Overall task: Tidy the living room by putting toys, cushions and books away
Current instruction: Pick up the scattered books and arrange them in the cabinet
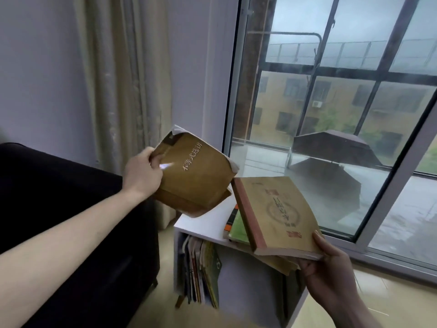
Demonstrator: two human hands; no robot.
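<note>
From the head view, the left hand (142,170) grips a brown book (192,176) by its near edge, thumb on the cover, holding it tilted in the air above the left end of a small white shelf unit (201,224). The right hand (328,268) holds a thicker tan book (276,214) by its near corner, fingers underneath and thumb on top; its far end seems to rest on a green book (237,229) that lies flat on the shelf top with another under it, though I can't tell how much weight sits there. A loose, floppy cover (279,261) droops below the tan book.

Below, a row of thin books (201,273) stands leaning at the left of the open compartment, with room to their right. A dark sofa (71,221) stands just beside the unit, and a window (331,114) behind it.

To my eye, the step is shelving these books. I'd set one book down at a time: lower the tan one squarely on the stack, tucking that drooping cover flat first, so nothing slides off the edge. The brown one is soft-backed and bending; support its spine as it goes in.
</note>
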